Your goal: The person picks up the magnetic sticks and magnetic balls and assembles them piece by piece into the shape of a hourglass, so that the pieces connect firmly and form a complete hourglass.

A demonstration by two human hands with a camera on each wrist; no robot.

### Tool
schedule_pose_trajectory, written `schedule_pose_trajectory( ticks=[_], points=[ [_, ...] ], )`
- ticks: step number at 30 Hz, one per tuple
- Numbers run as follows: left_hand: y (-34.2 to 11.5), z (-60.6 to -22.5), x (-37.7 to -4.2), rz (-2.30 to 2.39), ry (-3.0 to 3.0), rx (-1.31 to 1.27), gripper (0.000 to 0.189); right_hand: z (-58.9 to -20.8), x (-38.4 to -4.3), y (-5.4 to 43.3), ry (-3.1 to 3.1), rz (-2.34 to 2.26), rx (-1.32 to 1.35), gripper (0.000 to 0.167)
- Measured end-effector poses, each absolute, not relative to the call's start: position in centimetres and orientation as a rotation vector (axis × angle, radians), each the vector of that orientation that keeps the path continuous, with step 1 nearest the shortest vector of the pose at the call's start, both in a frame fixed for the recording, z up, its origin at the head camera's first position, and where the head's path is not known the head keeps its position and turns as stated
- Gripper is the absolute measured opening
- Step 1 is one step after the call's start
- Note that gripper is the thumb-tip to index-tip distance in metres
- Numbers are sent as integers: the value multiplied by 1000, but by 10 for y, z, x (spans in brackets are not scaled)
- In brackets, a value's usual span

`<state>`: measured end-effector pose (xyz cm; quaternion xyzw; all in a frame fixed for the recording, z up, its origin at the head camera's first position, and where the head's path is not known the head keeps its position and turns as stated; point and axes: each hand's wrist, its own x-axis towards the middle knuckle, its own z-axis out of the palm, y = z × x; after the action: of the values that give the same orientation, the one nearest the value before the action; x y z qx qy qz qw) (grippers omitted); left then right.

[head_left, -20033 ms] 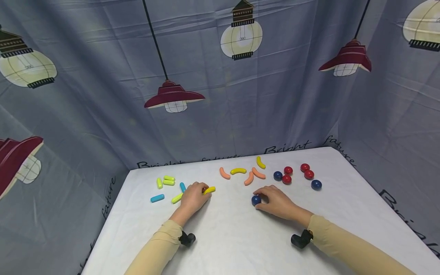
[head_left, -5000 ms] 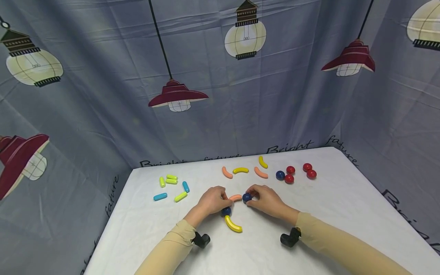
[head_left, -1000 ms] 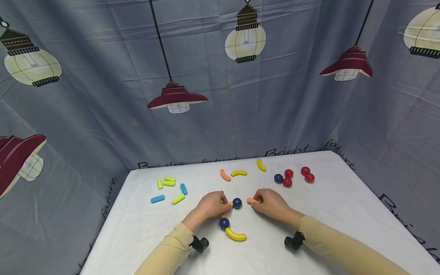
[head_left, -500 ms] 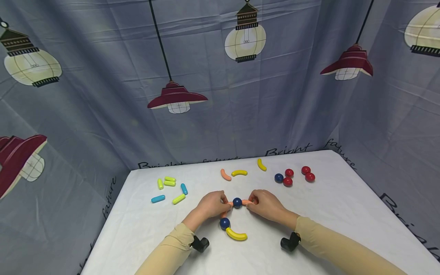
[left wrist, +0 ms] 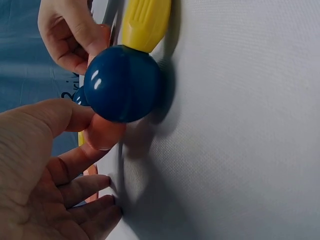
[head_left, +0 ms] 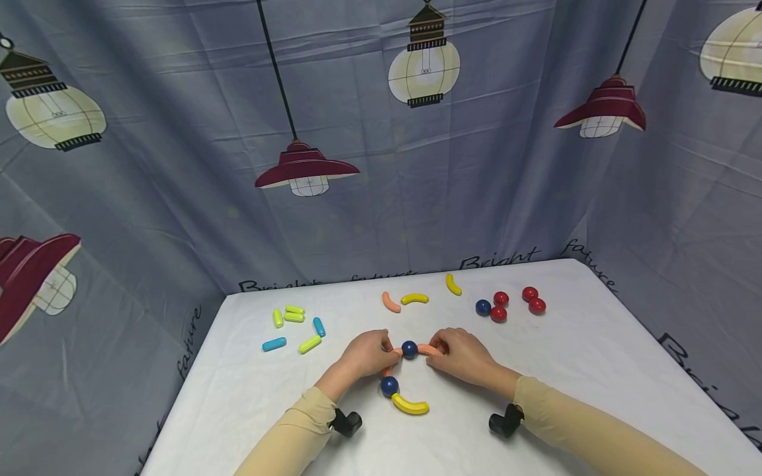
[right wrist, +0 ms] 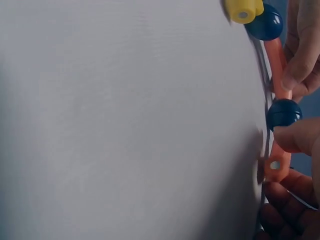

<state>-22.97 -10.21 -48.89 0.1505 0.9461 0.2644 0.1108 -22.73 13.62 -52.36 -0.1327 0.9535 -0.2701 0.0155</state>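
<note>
My left hand (head_left: 366, 354) pinches a curved orange rod (right wrist: 276, 60) between thumb and finger. One end of that rod meets a blue ball (left wrist: 122, 84), which joins a curved yellow rod (head_left: 411, 404) lying nearest me. At its other end sits a second blue ball (head_left: 409, 350). From the right, my right hand (head_left: 467, 357) pinches another curved orange rod (head_left: 427, 349) whose near end touches this second ball. A silvery dot shows on that rod's free end in the right wrist view. My fingers partly cover both orange rods.
Green rods (head_left: 309, 344) and blue rods (head_left: 274, 344) lie to the left on the white table (head_left: 238, 410). Behind the hands are an orange rod (head_left: 390, 303) and yellow rods (head_left: 414, 299). Red balls (head_left: 499, 314) and a loose blue ball (head_left: 483, 307) sit at the back right.
Over 20 seconds, yellow and orange rods and two blue balls came together into a chain. In the last second my right hand moved left, bringing its orange rod against the second ball.
</note>
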Motion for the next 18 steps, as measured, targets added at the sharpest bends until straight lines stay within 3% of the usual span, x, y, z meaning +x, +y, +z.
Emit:
schedule_pose_trajectory(
  ticks=[5, 18],
  points=[
    [-103, -490, -230, 784, 2800, 449, 23, -524, -227, 142, 3003, -734, -391, 36],
    [-105, -488, -229, 792, 2765, 452, 39, -529, -237, 146, 3022, -803, -390, 22]
  ],
)
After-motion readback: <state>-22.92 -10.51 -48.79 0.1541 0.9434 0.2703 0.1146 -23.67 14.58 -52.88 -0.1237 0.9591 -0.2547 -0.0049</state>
